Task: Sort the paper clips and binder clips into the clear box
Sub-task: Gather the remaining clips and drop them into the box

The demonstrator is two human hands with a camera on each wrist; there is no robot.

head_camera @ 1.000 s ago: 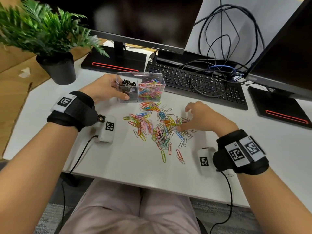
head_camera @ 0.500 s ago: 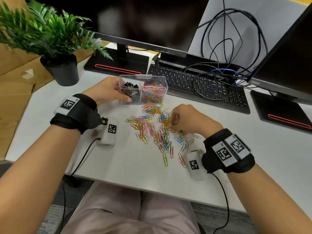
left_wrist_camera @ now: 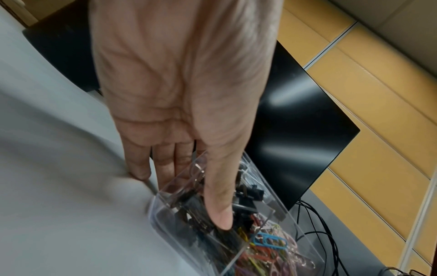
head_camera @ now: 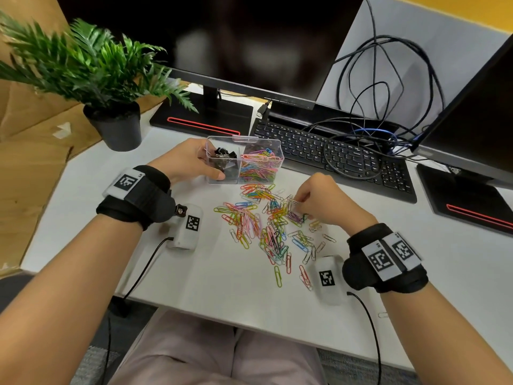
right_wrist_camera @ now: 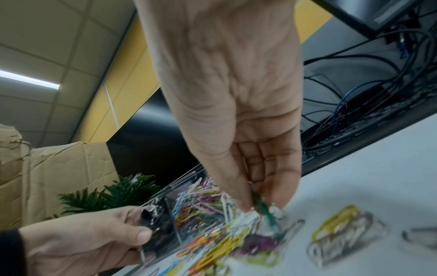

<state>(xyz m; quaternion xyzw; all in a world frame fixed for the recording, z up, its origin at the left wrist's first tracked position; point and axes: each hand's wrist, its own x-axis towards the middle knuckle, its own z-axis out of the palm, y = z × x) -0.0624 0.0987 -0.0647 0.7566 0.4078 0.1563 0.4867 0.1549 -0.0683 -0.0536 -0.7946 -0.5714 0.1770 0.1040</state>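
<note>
Since a second ago the right hand point(head_camera: 324, 201) has drawn in from the pile's right edge toward its far middle, fingers bunched, and now pinches a few paper clips at its fingertips point(right_wrist_camera: 248, 205), a green one among them; the rest of the loose paper clips point(head_camera: 266, 229) lie scattered on the white table point(head_camera: 222, 282) between the two forearms. Over the same second the left hand point(head_camera: 188, 162) has stayed on the clear box point(head_camera: 245, 159), thumb pressed along its near wall and fingers wrapped round its left end. This box stands on the table just beyond the pile, in front of the keyboard point(head_camera: 333, 154). Its left compartment holds black binder clips point(head_camera: 223, 155); its right one holds coloured paper clips. A potted plant point(head_camera: 111, 87) stands well to the left, and dark monitors rise behind with cables point(head_camera: 388, 79) looped between them.
</note>
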